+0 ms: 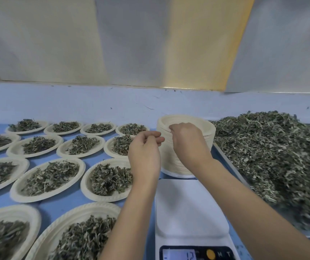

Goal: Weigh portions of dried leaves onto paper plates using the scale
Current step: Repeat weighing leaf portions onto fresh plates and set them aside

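Note:
A tall stack of empty paper plates (186, 147) stands behind the white scale (189, 209). My right hand (188, 143) reaches over the stack's left side and pinches the rim of the top plates. My left hand (144, 152) hovers beside the stack's left edge with curled fingers; thumb and forefinger tips meet close to the stack, and I cannot tell whether they hold a rim. Nothing sits on the scale's platform, and its display (180, 255) shows digits. A big heap of dried leaves (274, 158) lies to the right.
Several paper plates with leaf portions (51, 177) cover the blue table (60, 205) to the left, in rows reaching the near edge. The leaf heap lies on a metal tray (231, 166) right of the scale. A pale wall rises behind the table.

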Demonstrator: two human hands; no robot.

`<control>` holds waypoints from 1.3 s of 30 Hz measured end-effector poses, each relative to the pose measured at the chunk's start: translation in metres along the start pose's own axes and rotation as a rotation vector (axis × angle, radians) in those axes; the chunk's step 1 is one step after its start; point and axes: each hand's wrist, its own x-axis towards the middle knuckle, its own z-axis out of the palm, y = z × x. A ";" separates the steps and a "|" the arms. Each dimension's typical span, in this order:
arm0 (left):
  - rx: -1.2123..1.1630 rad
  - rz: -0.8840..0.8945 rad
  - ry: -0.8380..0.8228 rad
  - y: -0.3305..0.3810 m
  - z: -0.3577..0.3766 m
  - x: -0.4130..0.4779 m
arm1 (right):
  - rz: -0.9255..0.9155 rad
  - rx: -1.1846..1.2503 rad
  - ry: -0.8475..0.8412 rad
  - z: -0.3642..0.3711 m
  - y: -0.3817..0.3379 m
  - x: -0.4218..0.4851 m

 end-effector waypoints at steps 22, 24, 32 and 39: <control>0.189 -0.059 -0.071 0.015 -0.024 -0.009 | 0.226 0.596 0.393 -0.044 0.002 -0.060; 0.230 -0.030 -0.141 0.020 -0.028 -0.014 | 0.442 0.738 0.368 -0.055 0.017 -0.060; 0.377 0.072 -0.197 0.030 -0.049 -0.020 | 0.640 0.955 0.243 -0.065 0.046 -0.079; 0.652 -0.184 -0.324 0.030 -0.064 -0.013 | 0.633 0.702 -0.193 -0.054 0.064 -0.087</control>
